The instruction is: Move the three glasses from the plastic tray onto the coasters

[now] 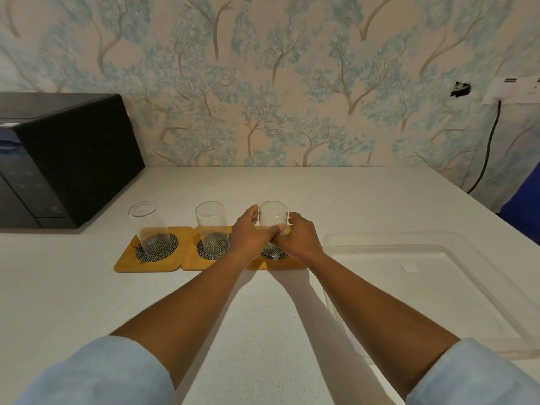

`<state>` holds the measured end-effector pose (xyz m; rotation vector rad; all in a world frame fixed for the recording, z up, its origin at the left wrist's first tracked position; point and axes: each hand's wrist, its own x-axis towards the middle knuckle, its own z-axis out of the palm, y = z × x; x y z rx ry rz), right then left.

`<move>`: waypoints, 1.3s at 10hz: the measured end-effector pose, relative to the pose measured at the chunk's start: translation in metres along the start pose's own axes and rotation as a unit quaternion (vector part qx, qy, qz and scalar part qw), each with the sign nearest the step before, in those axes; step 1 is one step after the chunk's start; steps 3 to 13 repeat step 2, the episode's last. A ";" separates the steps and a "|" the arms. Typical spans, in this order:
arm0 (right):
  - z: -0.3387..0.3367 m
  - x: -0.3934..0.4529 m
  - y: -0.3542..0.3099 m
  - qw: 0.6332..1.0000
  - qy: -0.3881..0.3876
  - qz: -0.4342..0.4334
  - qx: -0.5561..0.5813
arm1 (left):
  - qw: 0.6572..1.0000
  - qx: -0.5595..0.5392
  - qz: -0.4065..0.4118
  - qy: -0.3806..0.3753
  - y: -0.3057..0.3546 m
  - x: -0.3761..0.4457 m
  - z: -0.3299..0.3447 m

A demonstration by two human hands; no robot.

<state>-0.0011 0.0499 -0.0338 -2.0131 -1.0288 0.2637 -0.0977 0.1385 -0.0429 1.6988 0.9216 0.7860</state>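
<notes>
Three wooden coasters with dark patterned discs lie in a row on the white counter. A clear glass stands on the left coaster, and a second glass stands on the middle coaster. The third glass stands upright over the right coaster. My left hand and my right hand wrap it from either side, fingers curled round its lower half. The clear plastic tray sits to the right with no glasses in it.
A black microwave stands at the back left, close to the left glass. A wall with tree wallpaper runs behind the counter. A power socket with a black cable is at the far right. A blue object sits beyond the tray.
</notes>
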 end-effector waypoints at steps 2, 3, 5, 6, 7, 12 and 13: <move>0.001 -0.015 0.000 0.998 0.027 -0.009 -0.052 | 0.993 0.109 0.030 0.023 -0.002 -0.022 -0.005; 0.001 -0.015 0.000 0.998 0.027 -0.009 -0.052 | 0.993 0.109 0.030 0.023 -0.002 -0.022 -0.005; 0.001 -0.015 0.000 0.998 0.027 -0.009 -0.052 | 0.993 0.109 0.030 0.023 -0.002 -0.022 -0.005; 0.001 -0.015 0.000 0.998 0.027 -0.009 -0.052 | 0.993 0.109 0.030 0.023 -0.002 -0.022 -0.005; 0.001 -0.015 0.000 0.998 0.027 -0.009 -0.052 | 0.993 0.109 0.030 0.023 -0.002 -0.022 -0.005; 0.001 -0.015 0.000 0.998 0.027 -0.009 -0.052 | 0.993 0.109 0.030 0.023 -0.002 -0.022 -0.005; 0.001 -0.015 0.000 0.998 0.027 -0.009 -0.052 | 0.993 0.109 0.030 0.023 -0.002 -0.022 -0.005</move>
